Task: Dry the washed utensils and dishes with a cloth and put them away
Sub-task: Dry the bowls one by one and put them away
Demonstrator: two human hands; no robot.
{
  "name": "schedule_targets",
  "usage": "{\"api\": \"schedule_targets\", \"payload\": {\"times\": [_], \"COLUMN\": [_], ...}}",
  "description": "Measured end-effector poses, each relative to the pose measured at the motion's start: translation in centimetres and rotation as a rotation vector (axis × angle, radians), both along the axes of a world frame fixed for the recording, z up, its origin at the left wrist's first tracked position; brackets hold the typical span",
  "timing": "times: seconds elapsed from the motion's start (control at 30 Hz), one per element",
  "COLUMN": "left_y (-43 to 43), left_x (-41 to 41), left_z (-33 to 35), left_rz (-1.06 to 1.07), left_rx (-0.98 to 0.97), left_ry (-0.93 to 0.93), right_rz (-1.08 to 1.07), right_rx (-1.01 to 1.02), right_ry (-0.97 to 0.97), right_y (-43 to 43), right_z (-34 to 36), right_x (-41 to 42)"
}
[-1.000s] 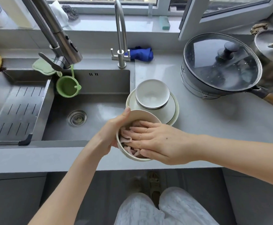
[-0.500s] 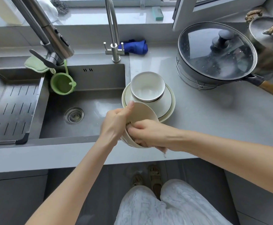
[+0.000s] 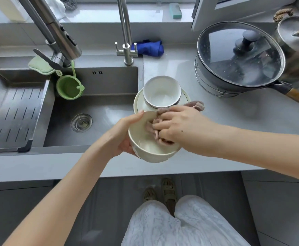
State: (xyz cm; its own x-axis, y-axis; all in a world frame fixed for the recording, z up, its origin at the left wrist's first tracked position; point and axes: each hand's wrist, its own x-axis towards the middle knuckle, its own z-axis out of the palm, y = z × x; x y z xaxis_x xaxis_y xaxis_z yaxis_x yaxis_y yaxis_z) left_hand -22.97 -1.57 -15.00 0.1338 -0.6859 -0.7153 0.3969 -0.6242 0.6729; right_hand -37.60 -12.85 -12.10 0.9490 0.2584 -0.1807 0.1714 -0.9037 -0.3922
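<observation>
A cream bowl [image 3: 150, 150] is held over the counter's front edge, opening upward. My left hand [image 3: 122, 137] grips its left side, thumb on the rim. My right hand [image 3: 179, 125] presses a pinkish cloth [image 3: 155, 128] against the bowl's inner right wall; a corner of the cloth sticks out behind my knuckles. Just behind, a white bowl [image 3: 161, 92] sits on a cream plate [image 3: 138, 102] on the counter beside the sink.
The steel sink [image 3: 95, 110] with a drain tray lies to the left, two taps behind it, and a green cup [image 3: 68, 89] hangs from one. A lidded wok [image 3: 239, 55] and a kettle stand at the right. A blue cloth [image 3: 150, 47] lies by the wall.
The bowl was tilted on its side half a second ago with the cloth at its outside; now it faces up again and my right hand with the cloth is inside it.
</observation>
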Motion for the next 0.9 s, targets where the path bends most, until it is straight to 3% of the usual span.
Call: {"api": "schedule_targets", "payload": {"times": [0.03, 0.17, 0.27, 0.37, 0.57, 0.67, 0.77, 0.9], "left_y": [0.1, 0.6, 0.2, -1.0, -1.9, -2.2, -2.6, -3.6], "left_x": [-0.2, -1.5, -2.7, -4.3, -6.5, -5.2, -4.1, -3.0], "left_z": [-0.1, -0.2, -0.5, -0.2, -0.6, 0.0, 1.3, 2.4], "left_rz": [0.048, 0.261, 0.448, 0.595, 0.609, 0.397, 0.117, -0.109], "left_rx": [-0.018, -0.048, -0.141, -0.189, -0.142, -0.167, -0.116, -0.002], "left_ry": [0.062, 0.218, 0.306, 0.235, -0.041, -0.21, -0.228, -0.133], "right_rz": [-0.1, -0.892, -1.103, -1.111, -1.049, -0.932, -0.893, -0.66], "right_rx": [0.263, 0.646, 1.153, 1.405, 0.641, 0.249, 0.235, 0.265], "right_ry": [-0.084, -0.173, -0.19, -0.224, -0.383, -0.405, -0.378, -0.27], "right_y": [-1.0, -3.3, -2.7, 0.0, 0.5, -0.6, -2.4, -4.7], "right_z": [0.1, 3.0, 4.1, 1.9, -1.9, -4.0, -3.5, -1.9], "right_x": [-0.8, -3.1, -4.9, -4.6, -2.3, -2.2, -1.5, 0.3]}}
